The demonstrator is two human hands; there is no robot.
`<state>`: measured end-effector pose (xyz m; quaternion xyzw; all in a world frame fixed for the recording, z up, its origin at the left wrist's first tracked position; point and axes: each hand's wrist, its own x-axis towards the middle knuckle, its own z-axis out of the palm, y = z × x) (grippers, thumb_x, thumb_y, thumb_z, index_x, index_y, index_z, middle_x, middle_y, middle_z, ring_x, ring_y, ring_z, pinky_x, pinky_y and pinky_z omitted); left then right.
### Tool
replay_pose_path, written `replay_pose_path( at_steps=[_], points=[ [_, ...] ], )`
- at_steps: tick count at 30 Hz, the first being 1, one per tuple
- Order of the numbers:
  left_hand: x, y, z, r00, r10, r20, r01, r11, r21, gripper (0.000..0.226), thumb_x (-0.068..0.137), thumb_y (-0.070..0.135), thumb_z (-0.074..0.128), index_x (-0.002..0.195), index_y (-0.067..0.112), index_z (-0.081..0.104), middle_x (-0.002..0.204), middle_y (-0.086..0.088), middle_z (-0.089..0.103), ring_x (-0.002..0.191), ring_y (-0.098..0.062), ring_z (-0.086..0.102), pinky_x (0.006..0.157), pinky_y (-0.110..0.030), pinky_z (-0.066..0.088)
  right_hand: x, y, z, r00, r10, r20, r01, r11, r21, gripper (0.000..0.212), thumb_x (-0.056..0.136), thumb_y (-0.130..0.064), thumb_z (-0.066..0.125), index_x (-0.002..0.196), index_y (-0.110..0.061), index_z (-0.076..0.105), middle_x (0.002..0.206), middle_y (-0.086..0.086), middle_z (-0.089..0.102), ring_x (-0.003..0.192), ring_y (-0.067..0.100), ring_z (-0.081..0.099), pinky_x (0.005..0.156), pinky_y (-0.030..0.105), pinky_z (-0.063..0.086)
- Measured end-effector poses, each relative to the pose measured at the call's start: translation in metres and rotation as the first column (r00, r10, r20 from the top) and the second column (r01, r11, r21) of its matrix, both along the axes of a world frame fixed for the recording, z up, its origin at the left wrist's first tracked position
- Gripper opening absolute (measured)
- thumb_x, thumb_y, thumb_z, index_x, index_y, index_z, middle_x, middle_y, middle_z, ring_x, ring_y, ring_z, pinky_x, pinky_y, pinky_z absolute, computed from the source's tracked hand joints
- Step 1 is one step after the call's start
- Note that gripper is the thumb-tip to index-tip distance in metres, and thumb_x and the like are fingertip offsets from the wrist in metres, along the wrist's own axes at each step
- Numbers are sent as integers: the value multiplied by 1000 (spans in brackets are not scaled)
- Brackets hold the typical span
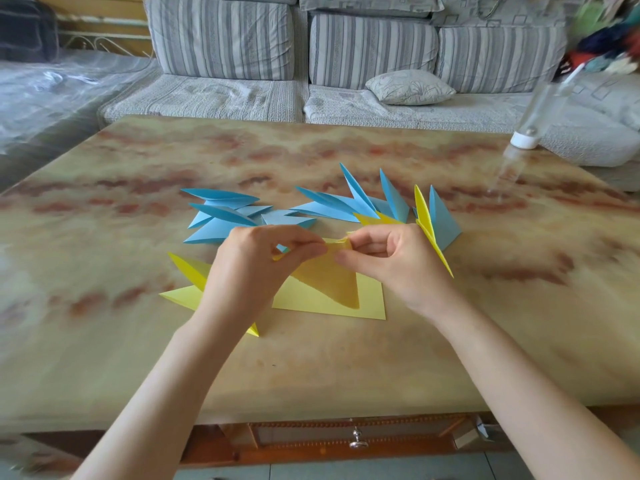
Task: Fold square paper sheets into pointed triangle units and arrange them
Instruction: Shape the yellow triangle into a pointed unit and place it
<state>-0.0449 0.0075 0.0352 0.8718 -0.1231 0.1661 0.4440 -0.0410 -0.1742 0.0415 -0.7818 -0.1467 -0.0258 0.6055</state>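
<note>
head view is showing the left hand [258,258] and right hand [391,258] pinching a light, easily creased yellow paper unit [332,278] by its top edge, above the table's [346,368] middle.

units [221,216] blue | sheet [325,299] yellow | table [346,368] marbled tan-red | sofa [221,39] grey-striped

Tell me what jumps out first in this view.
The left hand and right hand pinch a yellow paper triangle at the middle of the table, above a flat yellow sheet. Behind them blue paper points fan across the table, and a striped sofa stands beyond.
</note>
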Motion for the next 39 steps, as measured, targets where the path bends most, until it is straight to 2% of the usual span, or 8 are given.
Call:
replay_pose_path(
  at_steps=[5, 11, 19, 22, 24, 28, 33, 39],
  points=[
    [0, 0, 0, 1000, -24, 2, 24, 1000, -8, 16, 79, 34, 72, 73, 48, 67, 75, 28, 67, 66, 1, 55, 68, -16, 42, 3, -11, 10, 995, 59, 83, -62, 997, 42, 17, 76, -18, 74, 91, -19, 67, 103, 0, 71, 83, 10, 66, 81, 22, 52],
    [0, -1, -1, 998, -33, 45, 32, 999, 8, 4, 79, 28, 74, 81, 29, 76, 74, 25, 65, 58, 12, 50, 60, -7, 35, 8, -16, 13, 979, 108, 170, -74, 978, -195, 9, 82, -13, 72, 81, -20, 68, 102, -7, 69, 89, 15, 65, 82, 24, 50],
    [1, -3, -2, 998, -39, 52, 34, 995, 95, 4, 80, 32, 72, 83, 33, 76, 80, 11, 71, 74, -15, 60, 69, -33, 46, 11, -20, 19, 982, 179, 58, -128, 861, -493, 11, 86, -30, 68, 91, -20, 63, 100, -7, 68, 92, 3, 57, 89, 26, 45],
    [0, -5, -3, 998, -31, 51, 24, 991, 131, 5, 80, 34, 72, 83, 33, 76, 77, 10, 70, 66, -11, 55, 64, -31, 44, 13, -19, 18, 982, 169, 86, -91, 819, -567, 13, 88, -30, 65, 93, -18, 63, 94, -7, 68, 90, 3, 59, 87, 26, 45],
    [0, -6, -2, 999, -8, 42, 4, 994, 107, 4, 80, 33, 72, 81, 34, 76, 68, 17, 67, 58, -4, 48, 57, -19, 36, 15, -17, 14, 982, 147, 118, -74, 875, -479, 10, 87, -26, 67, 91, -18, 62, 92, -5, 69, 90, 7, 64, 89, 30, 49],
    [-1, -4, 5, 1000, 17, -19, -17, 999, -47, 22, 81, 30, 73, 69, 47, 64, 62, 34, 60, 52, 2, 49, 55, -8, 35, 15, -18, 11, 996, 92, 15, -91, 994, -61, 24, 72, -28, 73, 94, -21, 65, 85, -7, 71, 80, 5, 67, 80, 19, 52],
    [-5, -6, 8, 1000, 9, -25, -11, 997, -72, 27, 81, 30, 72, 67, 50, 62, 72, 33, 63, 55, -2, 49, 56, -8, 37, 13, -15, 9, 996, 75, -42, -72, 994, 81, 5, 74, -16, 73, 79, -15, 71, 74, -5, 71, 71, 9, 66, 73, 23, 56],
    [-5, -7, 7, 999, 21, -45, -25, 994, -105, 20, 81, 27, 73, 70, 42, 67, 71, 31, 65, 70, 14, 58, 63, -3, 37, 10, -6, 5, 1000, -10, -25, 14, 992, 127, 13, 84, -3, 68, 76, -13, 70, 68, -1, 69, 64, 10, 64, 61, 23, 53]
  ],
)
